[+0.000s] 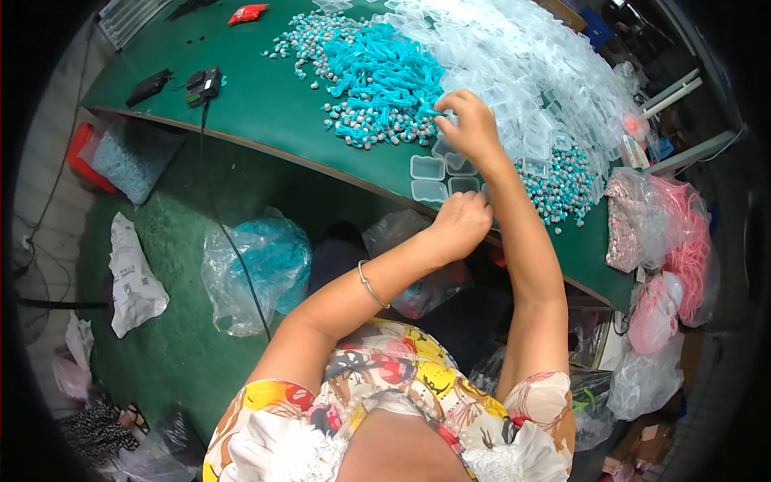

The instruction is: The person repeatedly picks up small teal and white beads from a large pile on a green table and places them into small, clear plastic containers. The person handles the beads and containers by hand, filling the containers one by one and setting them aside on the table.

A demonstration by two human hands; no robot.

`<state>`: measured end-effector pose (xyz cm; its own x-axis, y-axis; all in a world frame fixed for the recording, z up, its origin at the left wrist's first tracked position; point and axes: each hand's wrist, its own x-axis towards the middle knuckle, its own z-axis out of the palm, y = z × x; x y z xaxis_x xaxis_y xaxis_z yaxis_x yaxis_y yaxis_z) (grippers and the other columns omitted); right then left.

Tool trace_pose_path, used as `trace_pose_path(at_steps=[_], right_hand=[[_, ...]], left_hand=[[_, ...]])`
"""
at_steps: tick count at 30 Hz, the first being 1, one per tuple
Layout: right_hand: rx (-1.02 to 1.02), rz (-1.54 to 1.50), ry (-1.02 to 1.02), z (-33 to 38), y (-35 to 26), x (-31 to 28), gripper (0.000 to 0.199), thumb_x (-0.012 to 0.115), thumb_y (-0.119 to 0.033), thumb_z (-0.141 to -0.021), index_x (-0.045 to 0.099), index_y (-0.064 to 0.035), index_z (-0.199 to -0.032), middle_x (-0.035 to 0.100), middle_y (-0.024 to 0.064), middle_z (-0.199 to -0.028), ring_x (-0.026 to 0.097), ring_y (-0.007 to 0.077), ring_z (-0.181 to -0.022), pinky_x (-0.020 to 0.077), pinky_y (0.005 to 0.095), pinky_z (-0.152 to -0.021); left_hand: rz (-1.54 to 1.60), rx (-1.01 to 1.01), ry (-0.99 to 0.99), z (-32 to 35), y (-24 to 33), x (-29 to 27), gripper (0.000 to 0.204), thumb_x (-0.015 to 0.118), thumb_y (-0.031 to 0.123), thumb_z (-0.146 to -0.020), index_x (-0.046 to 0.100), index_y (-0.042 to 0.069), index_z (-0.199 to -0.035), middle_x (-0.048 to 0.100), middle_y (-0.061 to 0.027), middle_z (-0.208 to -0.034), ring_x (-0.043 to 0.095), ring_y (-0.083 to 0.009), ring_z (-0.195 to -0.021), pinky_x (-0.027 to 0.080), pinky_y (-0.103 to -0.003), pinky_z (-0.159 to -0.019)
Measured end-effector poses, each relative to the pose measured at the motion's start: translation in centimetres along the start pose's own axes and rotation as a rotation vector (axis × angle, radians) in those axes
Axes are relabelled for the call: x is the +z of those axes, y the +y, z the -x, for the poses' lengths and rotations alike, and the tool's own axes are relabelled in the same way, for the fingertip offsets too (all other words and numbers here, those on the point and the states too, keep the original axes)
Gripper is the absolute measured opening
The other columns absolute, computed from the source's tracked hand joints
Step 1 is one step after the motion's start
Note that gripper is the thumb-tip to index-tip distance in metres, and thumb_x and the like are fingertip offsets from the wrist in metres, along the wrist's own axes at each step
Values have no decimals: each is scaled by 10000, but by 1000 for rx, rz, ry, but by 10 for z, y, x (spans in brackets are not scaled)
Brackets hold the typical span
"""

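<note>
My right hand (471, 127) reaches over the table, thumb and forefinger pinching at the right edge of a heap of turquoise cords (377, 68). Grey and turquoise beads (393, 124) lie along that heap's near side. At the table's front edge, the fingers of my left hand (463, 219) are curled together beside several small clear plastic boxes (428, 168); what they hold is hidden beneath them. My right forearm crosses just beyond the left hand and covers part of the boxes.
A large heap of clear plastic boxes (514, 64) covers the back right. Another bead pile (554, 189) lies right of my forearm. A black device (203, 86) trails a cable off the table. Bags of pink cord (681, 249) stand at right; a bag of turquoise material (261, 265) lies on the floor.
</note>
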<state>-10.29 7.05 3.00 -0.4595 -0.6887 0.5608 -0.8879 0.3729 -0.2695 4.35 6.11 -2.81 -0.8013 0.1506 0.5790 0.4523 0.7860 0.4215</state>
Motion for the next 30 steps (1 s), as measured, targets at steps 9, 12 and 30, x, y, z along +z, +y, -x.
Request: trace_pose_path(at_steps=[9, 12, 30], right_hand=[[470, -428, -11, 116, 7, -105, 153, 700, -31, -840, 716, 15, -986, 723, 81, -886, 667, 129, -824, 522, 280, -758], [527, -379, -40, 150, 7, -114, 146, 698, -21, -845, 715, 22, -984, 718, 79, -887, 669, 139, -813, 517, 284, -739], [232, -98, -95, 155, -12, -102, 182, 740, -60, -796, 674, -42, -965, 661, 110, -947, 652, 322, -844, 523, 402, -729]], left_hand=[[58, -37, -96, -4, 1, -17, 315, 778, 108, -728, 582, 11, -956, 560, -167, -985, 607, -369, -910, 510, -459, -768], [65, -19, -102, -5, -1, -18, 331, 783, 117, -729, 587, 9, -973, 569, -170, -1014, 608, -376, -936, 512, -456, -780], [73, -10, -127, -9, -3, -25, 442, 803, 103, -713, 574, 29, -1084, 616, -137, -922, 603, -356, -915, 484, -453, -767]])
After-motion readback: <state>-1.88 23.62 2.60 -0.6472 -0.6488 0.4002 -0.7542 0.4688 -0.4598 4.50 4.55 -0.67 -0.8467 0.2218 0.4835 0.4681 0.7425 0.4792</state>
